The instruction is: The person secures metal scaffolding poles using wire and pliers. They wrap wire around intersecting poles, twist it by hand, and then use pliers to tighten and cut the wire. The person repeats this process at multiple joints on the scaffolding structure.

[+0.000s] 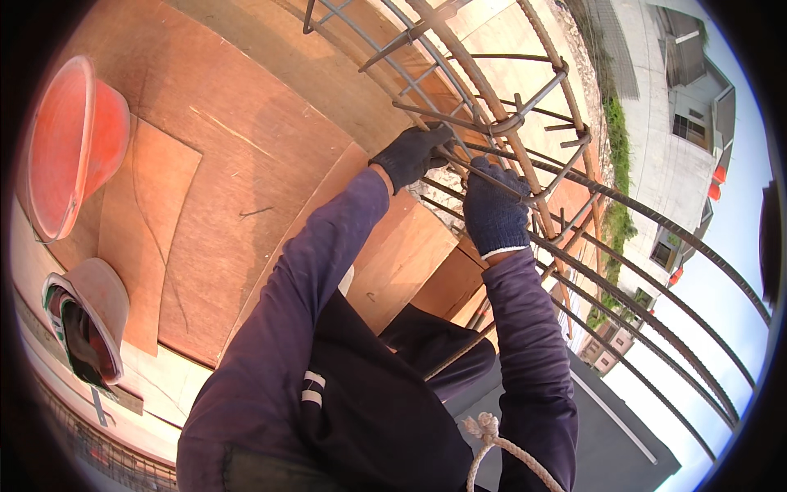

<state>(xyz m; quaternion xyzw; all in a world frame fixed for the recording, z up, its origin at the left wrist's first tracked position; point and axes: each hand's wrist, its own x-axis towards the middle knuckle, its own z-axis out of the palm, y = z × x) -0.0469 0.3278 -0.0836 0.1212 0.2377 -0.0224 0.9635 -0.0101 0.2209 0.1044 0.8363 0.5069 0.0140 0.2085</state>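
Observation:
My left hand [408, 157], in a dark knit glove, is closed around a thin steel bar at the near side of a rebar cage [467, 61]. Just to its right, my right hand [497, 210], in a navy glove with a white cuff edge, has its fingers curled over a stirrup bar [487, 174] of the same cage. The fingertips of both hands are partly hidden by the bars. Bent stirrups [549, 92] cross the thicker rusty bars beside my hands. Long ribbed rods [672, 225] run out from the cage to the right.
Plywood sheets [238, 156] cover the left side. On them stand a red bucket [105, 139] lying tilted and a pale pink bucket [109, 299] with dark contents. A rope [525, 457] hangs near my right forearm. Buildings [652, 107] and grass [616, 164] lie beyond the rods.

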